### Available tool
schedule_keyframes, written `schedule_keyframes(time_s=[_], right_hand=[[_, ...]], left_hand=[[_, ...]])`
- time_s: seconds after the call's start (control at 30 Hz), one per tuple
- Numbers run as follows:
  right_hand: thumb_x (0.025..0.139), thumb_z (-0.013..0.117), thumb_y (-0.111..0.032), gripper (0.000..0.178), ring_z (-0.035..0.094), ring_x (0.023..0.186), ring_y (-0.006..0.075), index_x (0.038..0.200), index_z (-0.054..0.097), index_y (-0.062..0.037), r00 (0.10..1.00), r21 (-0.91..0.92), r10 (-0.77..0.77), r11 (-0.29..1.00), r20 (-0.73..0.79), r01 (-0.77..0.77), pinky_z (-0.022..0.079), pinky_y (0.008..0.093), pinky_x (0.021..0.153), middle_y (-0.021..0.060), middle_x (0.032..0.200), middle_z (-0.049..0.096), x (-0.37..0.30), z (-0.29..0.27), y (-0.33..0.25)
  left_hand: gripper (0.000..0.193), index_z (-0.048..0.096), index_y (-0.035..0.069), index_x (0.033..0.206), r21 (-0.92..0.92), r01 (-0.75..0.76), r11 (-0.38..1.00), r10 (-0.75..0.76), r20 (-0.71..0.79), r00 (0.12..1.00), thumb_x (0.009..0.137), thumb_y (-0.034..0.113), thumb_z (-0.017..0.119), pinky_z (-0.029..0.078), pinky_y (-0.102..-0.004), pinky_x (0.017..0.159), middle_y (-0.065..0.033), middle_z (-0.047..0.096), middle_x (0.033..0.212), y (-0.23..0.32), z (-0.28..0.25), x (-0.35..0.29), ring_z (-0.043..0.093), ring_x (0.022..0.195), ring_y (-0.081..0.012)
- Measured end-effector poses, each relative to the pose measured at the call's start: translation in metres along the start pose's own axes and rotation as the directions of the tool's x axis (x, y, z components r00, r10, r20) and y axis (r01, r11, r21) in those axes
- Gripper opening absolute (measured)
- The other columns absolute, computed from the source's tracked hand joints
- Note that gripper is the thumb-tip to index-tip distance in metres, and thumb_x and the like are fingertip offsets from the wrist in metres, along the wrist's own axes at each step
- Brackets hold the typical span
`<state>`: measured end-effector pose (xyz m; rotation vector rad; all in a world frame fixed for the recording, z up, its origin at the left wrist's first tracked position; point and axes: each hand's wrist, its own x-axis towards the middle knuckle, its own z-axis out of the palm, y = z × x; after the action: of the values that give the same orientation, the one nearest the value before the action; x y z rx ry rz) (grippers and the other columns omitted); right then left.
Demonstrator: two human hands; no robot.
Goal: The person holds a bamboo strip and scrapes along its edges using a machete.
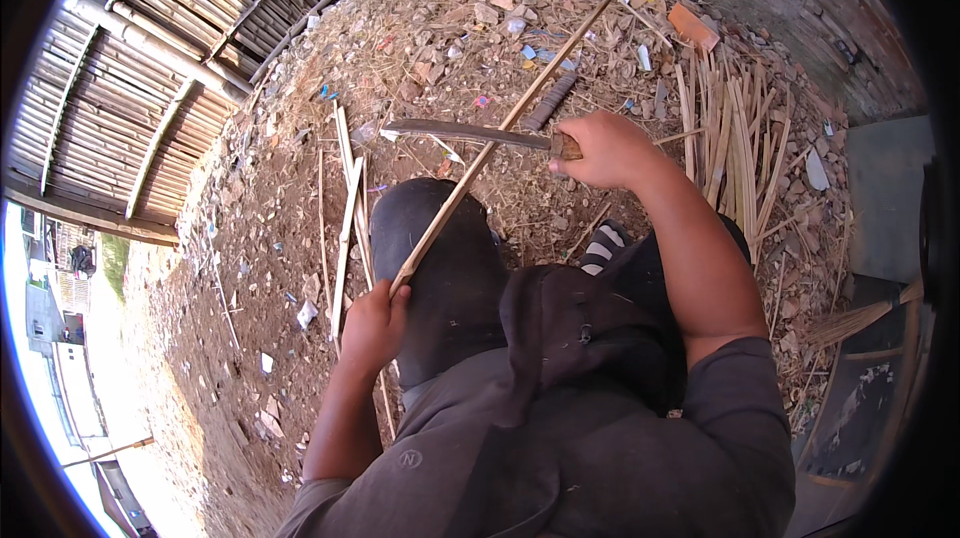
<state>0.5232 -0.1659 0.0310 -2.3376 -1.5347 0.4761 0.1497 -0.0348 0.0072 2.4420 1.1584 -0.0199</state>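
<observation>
The left hand (372,323) is clenched around the near end of a long bamboo strip (520,113), which runs up and to the right over the person's dark-clad knee (440,248) and out across the ground. The right hand (605,150) grips the wooden handle of a long-bladed knife (460,132); the blade points left and crosses the strip about midway, touching it. Just beyond the crossing a second, dark-handled tool (552,101) lies on the dirt. Several loose split slats (347,208) lie to the left of the knee, close beside the strip's lower part. A larger heap of split bamboo pieces (735,143) sits to the right of the right hand. The ground (250,268) is bare earth strewn with chips, stones and scraps of litter. A bamboo-slat wall (130,68) stands at upper left.
</observation>
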Motion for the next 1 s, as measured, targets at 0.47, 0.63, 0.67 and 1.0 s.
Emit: schedule_keyframes(time_s=[0.47,0.63,0.67,1.0], right_hand=[[0.077,0.074,-0.028,0.029,0.067,0.084,0.0397,0.098,0.066,-0.0089,0.986,0.016,-0.135,0.99,-0.099,0.137,0.053,0.0498,0.075,0.0187,0.084,0.068,0.008,0.027,0.005],[0.077,0.073,-0.025,0.028,0.067,0.083,0.04,0.098,0.066,-0.0078,0.985,-0.06,-0.17,0.984,-0.008,0.17,0.052,0.0493,0.073,0.019,0.083,0.068,0.005,0.028,-0.022],[0.077,0.072,-0.024,0.026,0.067,0.083,0.0391,0.096,0.066,-0.0084,0.983,-0.017,-0.184,0.983,0.02,0.185,0.053,0.0494,0.073,0.0182,0.083,0.068,0.008,0.03,-0.023],[0.077,0.071,-0.021,0.024,0.066,0.071,0.0354,0.095,0.066,-0.0057,0.99,0.072,-0.126,0.989,-0.061,0.13,0.05,0.0467,0.067,0.0157,0.075,0.066,0.016,0.042,-0.013]], left_hand=[[0.046,0.054,0.001,0.082,-0.026,-0.038,0.999,0.035,-0.127,0.991,0.105,0.04,0.046,0.043,-0.058,0.063,-0.0271,0.06,0.07,0.006,0.008,-0.005,0.06,0.071,-0.0502],[0.047,0.054,0.002,0.082,-0.028,-0.014,1.0,0.01,-0.136,0.991,0.107,0.039,0.04,0.042,-0.0588,0.063,-0.027,0.06,0.071,0.002,0.011,-0.006,0.06,0.071,-0.0499],[0.046,0.054,0.002,0.082,-0.022,-0.013,1.0,0.009,-0.142,0.99,0.107,0.038,0.04,0.042,-0.0591,0.063,-0.0269,0.06,0.071,0.001,0.011,-0.007,0.059,0.071,-0.0499],[0.043,0.054,0.003,0.083,0.028,0.008,1.0,-0.005,-0.13,0.992,0.106,0.036,0.042,0.045,-0.0588,0.065,-0.0261,0.062,0.074,0.002,0.013,-0.006,0.061,0.072,-0.0498]])
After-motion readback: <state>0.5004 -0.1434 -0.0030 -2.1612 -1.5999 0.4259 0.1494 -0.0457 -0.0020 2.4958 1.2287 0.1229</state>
